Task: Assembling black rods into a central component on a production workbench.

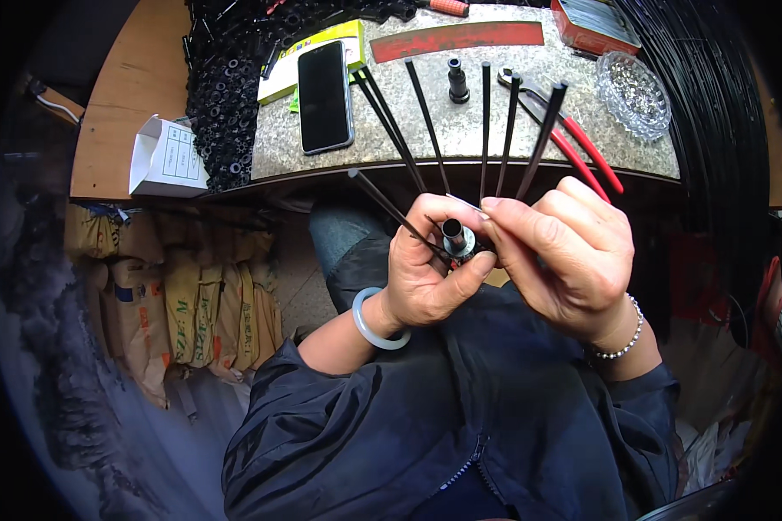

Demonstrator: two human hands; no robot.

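My left hand (426, 273) grips a small round metal hub (457, 240) with a short black tube standing in its middle. Several thin black rods (487, 122) fan up and outward from the hub, over the edge of the stone-topped table (460, 143). My right hand (569, 256) pinches the hub's right side, fingertips at the foot of the rods. Both hands are held close together above my lap, just in front of the table edge.
On the table lie a black phone (324, 95), a heap of small black plastic parts (226, 78), a loose black sleeve (457, 81), red-handled pliers (582, 148), a glass dish of small metal pieces (634, 91) and a red strip (456, 39). A white box (167, 158) sits left. Stacked sacks (191, 304) stand below left.
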